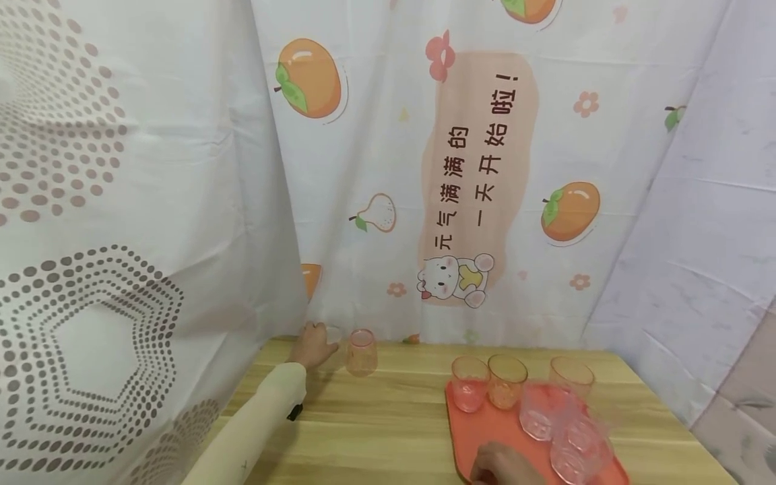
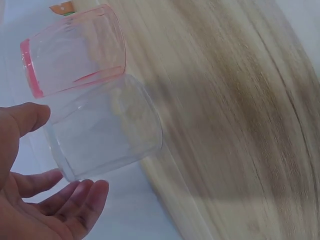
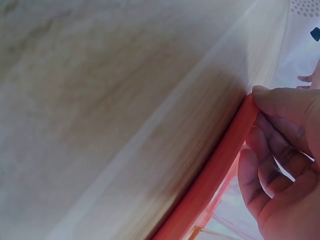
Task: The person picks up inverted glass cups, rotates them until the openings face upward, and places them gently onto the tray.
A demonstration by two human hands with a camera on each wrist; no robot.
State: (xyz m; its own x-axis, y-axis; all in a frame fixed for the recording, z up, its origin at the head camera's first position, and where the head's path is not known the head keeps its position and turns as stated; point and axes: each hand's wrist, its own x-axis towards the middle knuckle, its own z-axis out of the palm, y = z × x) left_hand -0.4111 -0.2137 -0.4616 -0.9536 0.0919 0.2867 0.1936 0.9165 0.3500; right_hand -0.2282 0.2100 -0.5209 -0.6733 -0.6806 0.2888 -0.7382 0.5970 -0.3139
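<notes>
At the back left of the table, my left hand [image 1: 312,347] is beside a clear cup [image 2: 107,132]. Its thumb and fingertips spread around the cup's upper end in the left wrist view, with the fingers right at the edge. Close alongside stands a see-through pink cup [image 1: 362,353], narrower end up. My right hand [image 1: 503,463] is at the near left part of a red tray [image 1: 463,431]. In the right wrist view, the thumb and curled fingers pinch the tray's edge [image 3: 220,155].
Several cups occupy the tray, among them a pink-tinted cup [image 1: 469,384], an amber-rimmed cup [image 1: 508,382] and clear ones, some overlapping. Another orange-rimmed cup [image 1: 572,377] is at its back right. Printed curtains [image 1: 376,135] hang behind and beside the wooden table [image 1: 364,431].
</notes>
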